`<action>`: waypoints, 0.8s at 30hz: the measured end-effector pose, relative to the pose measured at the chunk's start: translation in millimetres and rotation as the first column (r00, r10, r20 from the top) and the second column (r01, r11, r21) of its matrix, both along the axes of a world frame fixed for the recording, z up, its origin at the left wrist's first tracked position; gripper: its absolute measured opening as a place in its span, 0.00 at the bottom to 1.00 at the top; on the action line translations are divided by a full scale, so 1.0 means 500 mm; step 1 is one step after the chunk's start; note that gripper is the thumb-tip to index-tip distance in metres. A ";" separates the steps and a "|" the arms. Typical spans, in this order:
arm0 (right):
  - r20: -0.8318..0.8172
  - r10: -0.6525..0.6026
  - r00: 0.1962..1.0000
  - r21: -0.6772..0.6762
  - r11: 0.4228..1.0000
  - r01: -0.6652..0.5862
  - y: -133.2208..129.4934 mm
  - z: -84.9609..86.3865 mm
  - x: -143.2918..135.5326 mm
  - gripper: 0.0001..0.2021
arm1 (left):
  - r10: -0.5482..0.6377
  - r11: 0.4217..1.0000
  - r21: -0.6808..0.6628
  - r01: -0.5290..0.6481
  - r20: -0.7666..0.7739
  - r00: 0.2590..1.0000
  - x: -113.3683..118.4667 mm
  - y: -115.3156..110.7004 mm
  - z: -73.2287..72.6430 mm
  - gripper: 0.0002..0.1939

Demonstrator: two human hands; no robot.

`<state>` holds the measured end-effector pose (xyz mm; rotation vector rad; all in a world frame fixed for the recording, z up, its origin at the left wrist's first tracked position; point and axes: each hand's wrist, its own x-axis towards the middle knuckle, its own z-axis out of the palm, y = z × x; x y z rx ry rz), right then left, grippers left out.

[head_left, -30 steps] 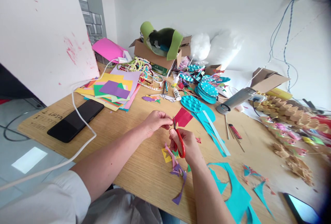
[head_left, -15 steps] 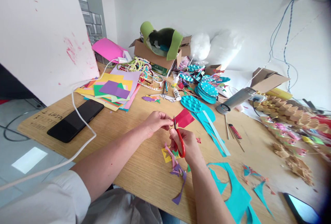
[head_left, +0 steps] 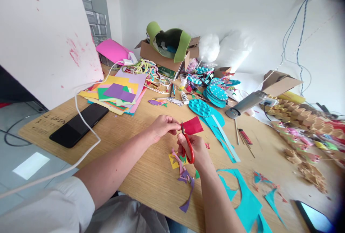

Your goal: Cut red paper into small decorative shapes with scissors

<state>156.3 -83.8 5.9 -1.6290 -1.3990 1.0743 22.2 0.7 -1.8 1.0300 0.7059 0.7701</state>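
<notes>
A piece of red paper (head_left: 193, 125) is pinched at its left edge by my left hand (head_left: 165, 127). My right hand (head_left: 196, 150) is closed round the red handles of a pair of scissors (head_left: 190, 149). The blades point away from me and meet the red paper beside my left fingertips. Below my hands lie yellow, pink and purple paper scraps (head_left: 185, 177). Turquoise sheet offcuts (head_left: 246, 200) are to the right of my right forearm.
Coloured paper sheets (head_left: 118, 93) and a black phone (head_left: 79, 125) lie at the left, with a white cable (head_left: 94, 134) crossing the phone. Glue bottles (head_left: 184, 98), a metal flask (head_left: 245, 104) and a green-topped cardboard box (head_left: 161, 57) stand farther back.
The red paper has turned slightly, its right end now lower and a little farther right. My right hand and the scissors have shifted very slightly right.
</notes>
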 end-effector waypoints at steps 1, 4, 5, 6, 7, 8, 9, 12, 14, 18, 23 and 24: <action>0.003 0.000 1.000 -0.003 1.000 0.000 0.000 -0.001 0.001 0.27 | 0.002 1.000 -0.002 -0.002 0.001 1.000 0.000 0.000 0.000 0.08; 0.004 0.015 1.000 -0.006 1.000 -0.015 0.000 -0.004 0.002 0.27 | 0.007 1.000 -0.007 -0.007 0.002 1.000 -0.001 0.000 0.001 0.07; 0.001 0.025 1.000 -0.003 1.000 -0.025 0.000 -0.005 0.003 0.27 | 0.008 1.000 -0.008 -0.008 0.001 1.000 -0.001 0.001 0.000 0.07; -0.002 0.033 0.999 -0.001 0.999 -0.033 0.000 -0.004 0.003 0.27 | 0.009 1.000 -0.009 -0.009 0.000 1.000 -0.001 0.001 0.000 0.07; -0.005 0.039 0.999 -0.001 0.999 -0.039 0.000 -0.004 0.003 0.27 | 0.008 1.000 -0.009 -0.008 0.000 1.000 -0.001 0.002 -0.001 0.07; -0.005 0.044 0.999 -0.001 0.999 -0.044 0.000 -0.002 0.002 0.26 | 0.007 1.000 -0.009 -0.007 0.001 1.000 -0.001 0.002 -0.001 0.07; -0.004 0.047 0.999 0.000 0.999 -0.047 0.000 -0.001 0.002 0.26 | 0.006 1.000 -0.009 -0.006 0.003 1.000 -0.001 0.002 -0.002 0.08; -0.001 0.051 0.999 0.007 0.999 -0.051 -0.001 0.002 0.002 0.26 | -0.002 1.000 -0.007 0.002 0.003 1.000 0.000 0.003 -0.003 0.08; 0.006 0.047 0.999 0.013 0.999 -0.047 -0.001 0.002 0.002 0.26 | -0.005 1.000 -0.008 0.005 0.001 1.000 0.000 0.004 -0.003 0.08; 0.015 0.039 0.999 0.014 0.999 -0.039 0.000 -0.001 0.003 0.27 | -0.007 1.000 -0.006 0.007 0.002 1.000 -0.001 0.003 -0.002 0.08; 0.023 0.047 0.999 0.032 0.998 -0.048 0.000 0.000 0.002 0.27 | -0.017 1.000 -0.011 0.017 0.011 1.000 -0.001 0.001 -0.002 0.08; 0.027 0.045 0.999 0.028 0.999 -0.046 0.000 0.001 0.002 0.27 | -0.016 1.000 -0.011 0.017 0.012 1.000 -0.001 0.001 -0.002 0.08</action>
